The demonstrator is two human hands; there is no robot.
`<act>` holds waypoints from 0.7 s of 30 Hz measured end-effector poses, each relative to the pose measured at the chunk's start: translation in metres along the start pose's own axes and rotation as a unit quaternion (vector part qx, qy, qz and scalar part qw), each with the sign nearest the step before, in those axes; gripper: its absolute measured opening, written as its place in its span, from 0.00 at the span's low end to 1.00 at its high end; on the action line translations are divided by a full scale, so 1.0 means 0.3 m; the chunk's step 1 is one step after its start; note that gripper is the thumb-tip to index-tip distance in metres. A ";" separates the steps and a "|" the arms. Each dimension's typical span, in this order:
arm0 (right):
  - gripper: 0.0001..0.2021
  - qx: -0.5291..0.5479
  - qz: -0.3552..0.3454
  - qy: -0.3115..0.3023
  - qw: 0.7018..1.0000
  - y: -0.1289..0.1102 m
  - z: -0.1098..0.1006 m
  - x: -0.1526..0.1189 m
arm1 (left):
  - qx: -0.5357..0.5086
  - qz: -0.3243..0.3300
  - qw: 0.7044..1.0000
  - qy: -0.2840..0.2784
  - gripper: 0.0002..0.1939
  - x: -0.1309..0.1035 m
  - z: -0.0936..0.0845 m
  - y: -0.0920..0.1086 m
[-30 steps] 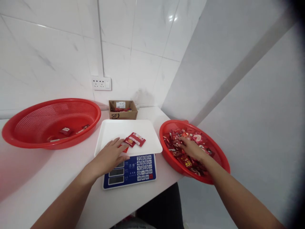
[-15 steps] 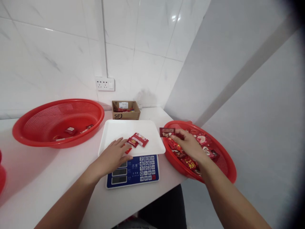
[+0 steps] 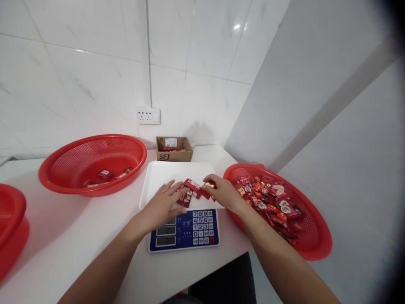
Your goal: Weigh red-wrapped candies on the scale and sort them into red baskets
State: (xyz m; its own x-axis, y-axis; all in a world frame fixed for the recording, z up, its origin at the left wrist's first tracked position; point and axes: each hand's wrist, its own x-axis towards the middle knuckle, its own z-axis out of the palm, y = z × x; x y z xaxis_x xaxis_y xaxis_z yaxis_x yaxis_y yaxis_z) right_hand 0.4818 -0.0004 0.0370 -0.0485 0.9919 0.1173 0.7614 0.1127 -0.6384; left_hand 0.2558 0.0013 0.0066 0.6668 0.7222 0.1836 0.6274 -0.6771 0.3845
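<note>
Your bare left hand (image 3: 160, 207) and bare right hand (image 3: 225, 195) are working over a white plastic weighing pan (image 3: 161, 174)

Your left hand is lying low over the front left of the pan, its fingers loosely spread and its thumb apart. A small, flat, dark red packet with pale print (image 3: 184, 199) is lying on the pan, between your index finger and thumb. You are touching it or nearly so; I cannot tell which, and no firm grip is showing.

Your right hand is reaching in from the other side, its fingertips closing together on a small red-and-gold foil packet (image 3: 210, 185), which your fingers are partly hiding. Between your hands, a red packet with a white-and-pink band (image 3: 192, 185) is resting on the pan, overlapping its neighbours.

Below the pan, the scale's blue keypad panel (image 3: 190, 240) is facing you, your left hand partly covering its top display. To your right, a round red plastic mesh basin (image 3: 311, 230) is holding a heap of shiny red packets (image 3: 274, 204). To your left, a wide red plastic mesh basin (image 3: 91, 154) is holding only a few packets. Behind the pan, a small brown cardboard box (image 3: 174, 156) is standing near the wall, packets showing inside it.
</note>
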 end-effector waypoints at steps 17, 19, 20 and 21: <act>0.20 0.143 -0.009 0.017 0.989 0.004 0.091 0.037 | -0.086 -0.030 0.990 0.108 0.08 0.000 -0.046 0.005; 0.18 0.170 0.001 0.052 0.984 0.014 0.077 -0.014 | -0.076 -0.051 0.989 0.118 0.09 -0.002 -0.046 -0.005; 0.17 0.186 0.005 0.071 0.980 0.021 0.073 -0.047 | -0.072 -0.056 0.989 0.119 0.11 -0.002 -0.044 -0.010; 0.16 0.202 0.009 0.089 0.975 0.029 0.073 -0.085 | -0.068 -0.060 0.989 0.118 0.11 -0.002 -0.043 -0.014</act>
State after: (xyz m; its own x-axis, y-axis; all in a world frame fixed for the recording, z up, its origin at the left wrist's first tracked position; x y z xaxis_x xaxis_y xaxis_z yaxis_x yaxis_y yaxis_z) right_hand 0.4754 -0.0235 0.0117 0.1023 0.9723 0.2102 0.4419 0.1449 -0.8853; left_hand 0.2474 0.0054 0.0166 0.4686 0.8195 0.3299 0.6247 -0.5715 0.5321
